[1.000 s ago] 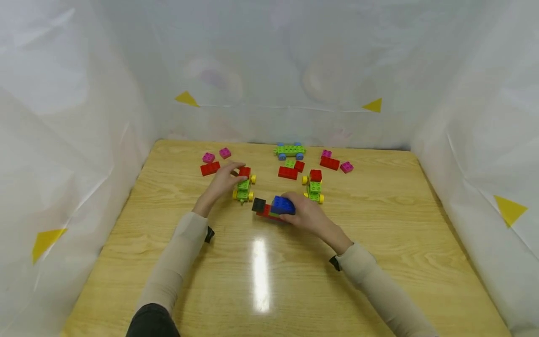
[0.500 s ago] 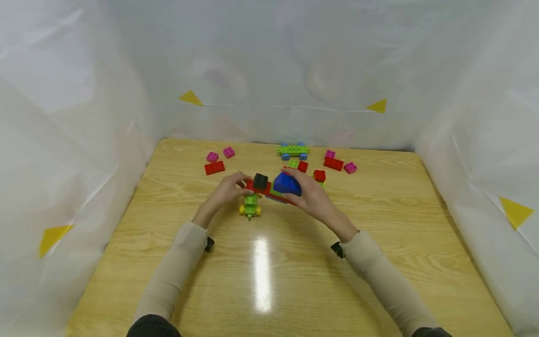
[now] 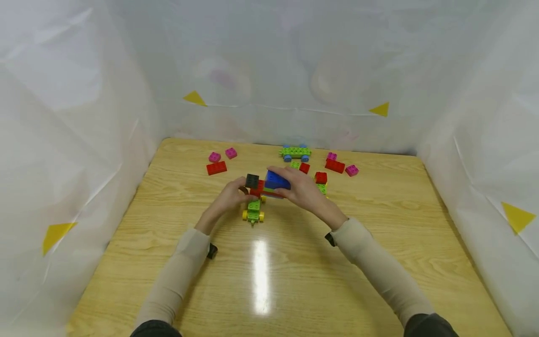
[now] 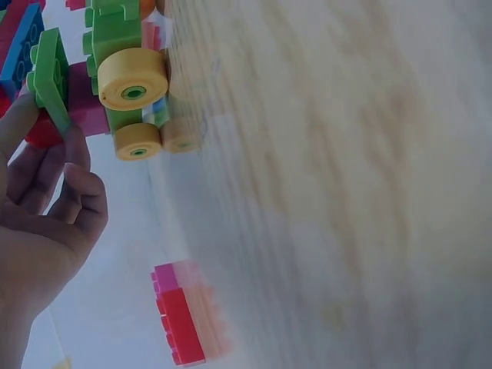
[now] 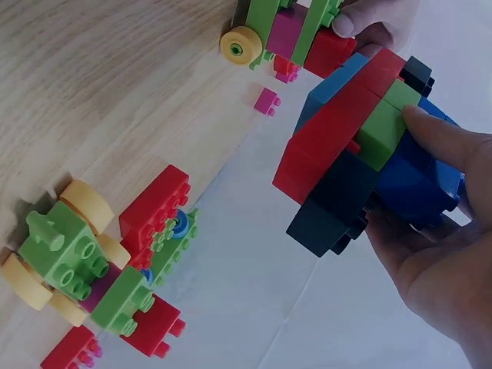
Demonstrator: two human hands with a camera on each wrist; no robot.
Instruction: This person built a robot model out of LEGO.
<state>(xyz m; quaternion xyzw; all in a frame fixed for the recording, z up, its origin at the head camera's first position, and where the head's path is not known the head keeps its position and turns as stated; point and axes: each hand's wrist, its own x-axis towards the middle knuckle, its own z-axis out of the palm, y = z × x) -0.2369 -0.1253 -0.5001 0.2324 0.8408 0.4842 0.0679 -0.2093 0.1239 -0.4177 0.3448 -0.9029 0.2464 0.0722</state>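
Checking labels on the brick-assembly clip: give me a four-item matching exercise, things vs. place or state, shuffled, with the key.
1. Left hand
2. Right hand
3. Farthest green base
4. Leftmost red brick on the table

A. rides on blue wheels
B. holds the build with blue bricks
C. lies near two pink bricks
D. grips a yellow-wheeled car

Pairs: 1-D, 2-B, 3-A, 4-C
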